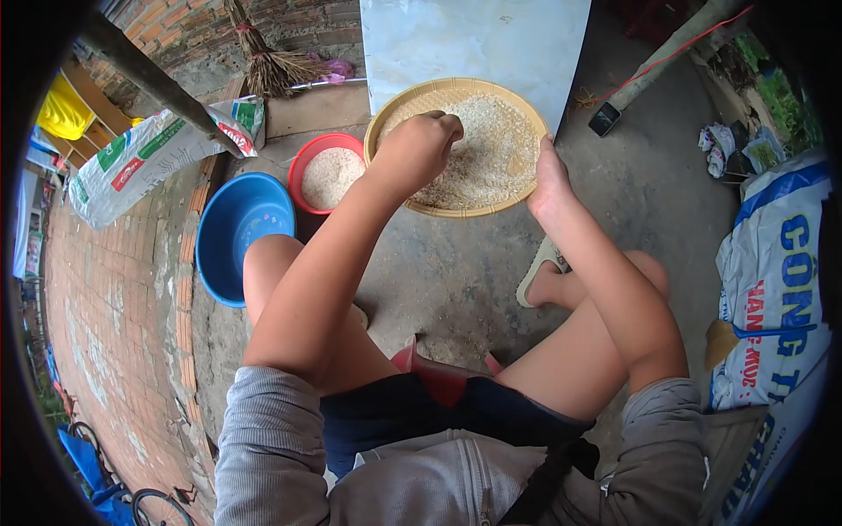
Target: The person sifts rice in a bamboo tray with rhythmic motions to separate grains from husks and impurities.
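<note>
A round woven winnowing tray (456,213) with pale rice (487,131) spread over it is in front of me. Its far part overlaps a pale marbled panel. My right hand (550,178) grips the tray's right rim, with the palm at the side and part of the fingers hidden. Over the left half of the rice is my left hand (417,151), its fingers curled together in a pinch. What lies between those fingertips is too small to make out. Left of the tray, a red basin (296,181) holds more white rice.
A blue basin (210,241) stands beside my left knee. The pale panel (474,39) is behind the tray. A straw broom (272,66) leans on the brick wall. Printed sacks (776,263) crowd the right side; a wooden pole (675,53) slants at upper right.
</note>
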Demonstrator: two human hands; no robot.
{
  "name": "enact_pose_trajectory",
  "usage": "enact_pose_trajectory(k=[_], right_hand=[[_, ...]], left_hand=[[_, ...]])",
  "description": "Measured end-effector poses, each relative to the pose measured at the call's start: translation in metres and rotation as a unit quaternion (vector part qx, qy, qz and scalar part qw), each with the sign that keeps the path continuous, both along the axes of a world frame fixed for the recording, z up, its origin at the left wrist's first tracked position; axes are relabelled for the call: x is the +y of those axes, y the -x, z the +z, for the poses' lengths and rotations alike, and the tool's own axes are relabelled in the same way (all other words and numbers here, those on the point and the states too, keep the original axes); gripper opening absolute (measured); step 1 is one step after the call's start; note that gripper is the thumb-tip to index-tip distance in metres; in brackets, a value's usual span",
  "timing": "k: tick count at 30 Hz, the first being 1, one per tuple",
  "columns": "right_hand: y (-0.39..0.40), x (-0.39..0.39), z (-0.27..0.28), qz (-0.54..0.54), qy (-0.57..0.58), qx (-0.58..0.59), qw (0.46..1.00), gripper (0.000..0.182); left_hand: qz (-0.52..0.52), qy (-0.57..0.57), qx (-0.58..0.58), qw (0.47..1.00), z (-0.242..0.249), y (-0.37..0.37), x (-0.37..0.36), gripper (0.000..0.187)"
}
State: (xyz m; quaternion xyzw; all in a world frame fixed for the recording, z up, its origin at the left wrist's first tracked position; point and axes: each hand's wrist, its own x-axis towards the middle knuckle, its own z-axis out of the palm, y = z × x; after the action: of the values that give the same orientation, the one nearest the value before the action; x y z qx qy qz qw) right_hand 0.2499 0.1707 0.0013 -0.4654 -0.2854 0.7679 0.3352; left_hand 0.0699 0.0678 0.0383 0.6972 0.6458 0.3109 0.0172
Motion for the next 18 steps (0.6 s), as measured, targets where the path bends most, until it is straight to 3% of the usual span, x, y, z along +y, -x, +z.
enact_pose_trajectory(k=[5, 7, 10, 18], right_hand=[[-0.002, 0.0, -0.004, -0.017, 0.003, -0.012, 1.0, 0.057], [-0.004, 0.002, -0.009, -0.04, -0.017, 0.004, 0.999, 0.058], [-0.006, 0.008, -0.016, -0.058, -0.017, 0.001, 0.998, 0.058], [0.0, 0.006, -0.01, -0.1, -0.016, -0.016, 0.995, 0.058]], left_hand=[[-0.001, -0.009, -0.006, 1.0, -0.001, -0.004, 0.003, 0.013], [-0.008, 0.03, -0.019, 0.999, 0.002, -0.006, 0.004, 0.029], [-0.014, 0.033, -0.022, 0.999, -0.001, -0.007, 0.008, 0.032], [-0.008, 0.035, -0.019, 0.999, -0.008, -0.018, 0.02, 0.03]])
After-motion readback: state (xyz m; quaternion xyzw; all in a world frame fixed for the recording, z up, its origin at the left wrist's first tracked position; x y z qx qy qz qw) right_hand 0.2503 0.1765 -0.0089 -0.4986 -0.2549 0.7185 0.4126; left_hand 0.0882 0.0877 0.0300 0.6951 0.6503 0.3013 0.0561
